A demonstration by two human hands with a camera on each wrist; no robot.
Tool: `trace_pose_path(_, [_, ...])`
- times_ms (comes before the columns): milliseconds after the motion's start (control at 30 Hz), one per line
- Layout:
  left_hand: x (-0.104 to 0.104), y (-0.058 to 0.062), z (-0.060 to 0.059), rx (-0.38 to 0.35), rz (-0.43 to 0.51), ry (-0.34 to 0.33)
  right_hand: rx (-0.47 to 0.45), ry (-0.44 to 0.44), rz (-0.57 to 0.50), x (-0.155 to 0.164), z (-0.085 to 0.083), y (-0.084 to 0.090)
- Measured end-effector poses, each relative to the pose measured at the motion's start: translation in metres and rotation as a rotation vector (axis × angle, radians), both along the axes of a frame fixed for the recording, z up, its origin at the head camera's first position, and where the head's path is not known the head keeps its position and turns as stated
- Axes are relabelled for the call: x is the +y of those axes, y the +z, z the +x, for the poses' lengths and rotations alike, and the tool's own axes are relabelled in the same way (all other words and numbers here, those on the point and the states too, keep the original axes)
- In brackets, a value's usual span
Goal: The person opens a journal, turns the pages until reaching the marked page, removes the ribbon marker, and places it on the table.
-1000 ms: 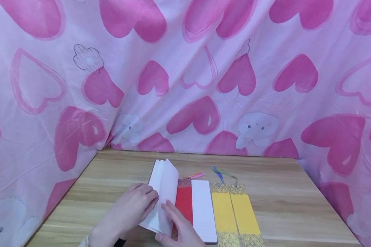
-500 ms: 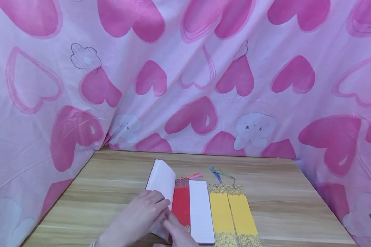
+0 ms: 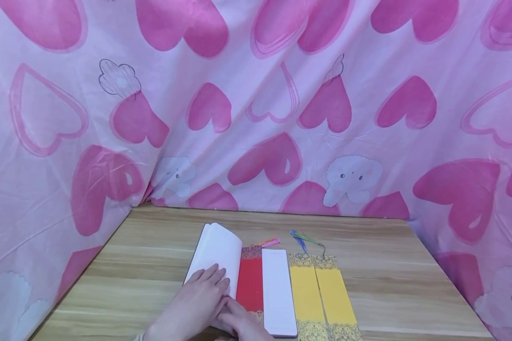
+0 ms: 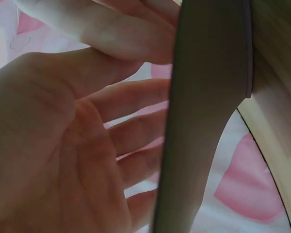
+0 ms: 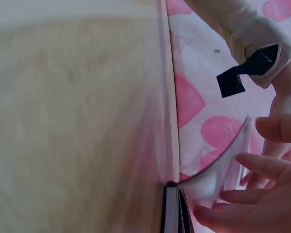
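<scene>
A notebook lies open, its left-hand pages lifted and curving up. A red bookmark with lace-patterned ends lies across its middle, beside the lined right-hand page. My left hand rests on the raised page with its fingers spread; in the left wrist view those fingers pass behind the dark cover. Close below it, my right hand touches the page's lower right edge. Its fingers look fairly straight in the right wrist view against the pages. Part of its thumb is hidden in the head view.
Two yellow bookmarks, a nearer one and another, lie side by side right of the notebook. Blue and green tassels trail above them, and a pink tassel above the red one. Heart-patterned cloth rises behind the wooden table.
The loose pages came together and turned to the left. My left hand moved right, then uncurled and now lies flat on the page. My right hand shifted slightly down.
</scene>
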State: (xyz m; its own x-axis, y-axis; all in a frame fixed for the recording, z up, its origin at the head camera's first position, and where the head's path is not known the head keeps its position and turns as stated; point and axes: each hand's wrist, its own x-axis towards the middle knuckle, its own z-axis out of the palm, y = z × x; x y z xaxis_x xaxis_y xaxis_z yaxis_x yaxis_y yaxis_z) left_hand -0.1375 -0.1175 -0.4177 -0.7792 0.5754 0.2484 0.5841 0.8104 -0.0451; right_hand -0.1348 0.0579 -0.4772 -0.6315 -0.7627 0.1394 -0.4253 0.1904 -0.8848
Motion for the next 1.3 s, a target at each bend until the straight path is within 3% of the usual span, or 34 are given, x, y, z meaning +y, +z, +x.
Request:
trace_pose_path(33, [0.000,-0.001,0.000,-0.007,-0.001,0.005,-0.012,0.008,0.008,0.001,-0.001,-0.001])
trace_pose_path(100, [-0.001,-0.003,-0.001,-0.020,0.001,0.016,0.102,0.043,0.042,0.004,-0.004,-0.008])
trace_pose_path(200, [-0.001,-0.006,-0.002,-0.019,-0.004,0.033,0.165,0.082,0.083,0.008,-0.007,-0.006])
trace_pose_path(267, [-0.001,-0.007,-0.003,-0.027,-0.019,0.051,0.124,0.079,0.099,0.010,-0.005,0.003])
trace_pose_path(367, [-0.002,-0.010,-0.006,-0.038,-0.045,0.071,-0.055,0.026,0.102,0.016,0.001,0.025])
trace_pose_path(433, [-0.003,-0.010,-0.007,-0.050,-0.060,0.082,-0.138,-0.031,0.086,0.020,0.002,0.034])
trace_pose_path(533, [-0.002,-0.010,-0.007,-0.064,-0.076,0.094,-0.172,-0.102,0.065,0.029,0.000,0.042])
trace_pose_path(667, [-0.001,-0.009,-0.007,-0.099,-0.087,0.112,-0.118,-0.244,0.047,0.038,-0.007,0.045])
trace_pose_path(767, [-0.001,-0.008,-0.007,-0.119,-0.092,0.125,-0.075,-0.394,0.008,0.041,-0.015,0.042])
trace_pose_path(933, [0.001,-0.007,-0.007,-0.130,-0.097,0.134,-0.134,-0.642,-0.119,0.039,-0.028,0.034])
trace_pose_path(1133, [0.001,-0.007,-0.006,-0.139,-0.097,0.140,-0.154,-0.797,-0.238,0.030,-0.044,0.026])
trace_pose_path(1300, [0.001,-0.007,-0.005,-0.136,-0.089,0.140,-0.162,-0.912,-0.257,0.026,-0.056,0.023])
